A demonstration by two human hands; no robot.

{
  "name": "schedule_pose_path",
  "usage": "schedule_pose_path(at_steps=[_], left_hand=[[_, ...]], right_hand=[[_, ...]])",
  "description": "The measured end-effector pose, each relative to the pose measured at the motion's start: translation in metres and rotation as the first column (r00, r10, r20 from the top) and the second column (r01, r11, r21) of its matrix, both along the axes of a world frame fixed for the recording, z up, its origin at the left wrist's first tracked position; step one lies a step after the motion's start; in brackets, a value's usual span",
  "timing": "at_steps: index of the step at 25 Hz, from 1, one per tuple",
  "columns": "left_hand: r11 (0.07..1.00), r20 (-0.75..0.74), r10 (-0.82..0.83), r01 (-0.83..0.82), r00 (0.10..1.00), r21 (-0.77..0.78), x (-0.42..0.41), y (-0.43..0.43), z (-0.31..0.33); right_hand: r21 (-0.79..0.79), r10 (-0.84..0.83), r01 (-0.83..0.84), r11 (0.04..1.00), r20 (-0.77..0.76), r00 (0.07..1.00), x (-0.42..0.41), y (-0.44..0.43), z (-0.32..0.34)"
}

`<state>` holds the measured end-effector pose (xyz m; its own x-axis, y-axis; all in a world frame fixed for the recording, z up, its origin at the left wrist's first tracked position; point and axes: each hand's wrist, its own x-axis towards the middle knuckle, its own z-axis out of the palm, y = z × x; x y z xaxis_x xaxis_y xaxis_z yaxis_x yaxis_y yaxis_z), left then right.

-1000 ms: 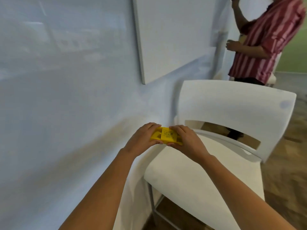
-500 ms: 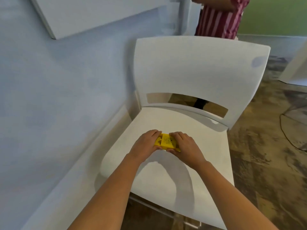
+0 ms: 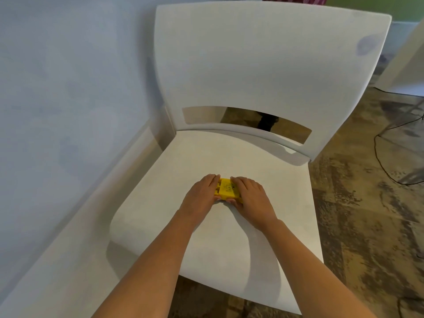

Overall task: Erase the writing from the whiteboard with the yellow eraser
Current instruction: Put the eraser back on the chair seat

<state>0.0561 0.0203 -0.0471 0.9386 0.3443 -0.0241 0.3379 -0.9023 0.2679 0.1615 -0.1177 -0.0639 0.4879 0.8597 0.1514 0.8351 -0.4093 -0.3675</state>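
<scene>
Two hands are applied to the yellow eraser (image 3: pixel 227 189): the left hand (image 3: pixel 202 195) and right hand (image 3: pixel 251 195) are closed on its opposite ends, fingers draped over the top, with the eraser between them, low over or resting on the white chair (image 3: pixel 229 237) seat. No whiteboard is in view. If one grip is released unevenly, the eraser may be tipped or dropped off the seat.

I'm looking down at my left hand (image 3: pixel 202 193) and right hand (image 3: pixel 249 195) gripping the yellow eraser (image 3: pixel 227 190) by its two ends, low over the seat of a white chair (image 3: pixel 263 65) standing beside the wall (image 3: pixel 68 76).
</scene>
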Motion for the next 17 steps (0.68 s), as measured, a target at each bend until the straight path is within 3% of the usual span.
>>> schedule_pose_path(at_steps=[8,13,17], left_hand=[[1.000,0.005,0.019,-0.019,1.000,0.005,-0.005,-0.003,-0.019],[1.000,-0.010,0.019,-0.018,1.000,0.014,-0.019,-0.005,-0.017],[0.992,-0.025,0.057,-0.054,0.998,0.114,-0.042,0.000,-0.005]], right_hand=[[-0.015,-0.027,0.027,1.000,0.009,1.000,-0.003,0.001,-0.008],[-0.114,-0.030,0.034,0.993,0.030,0.999,-0.004,0.002,-0.003],[-0.115,-0.055,0.061,0.992,0.057,0.997,-0.009,-0.002,0.006]])
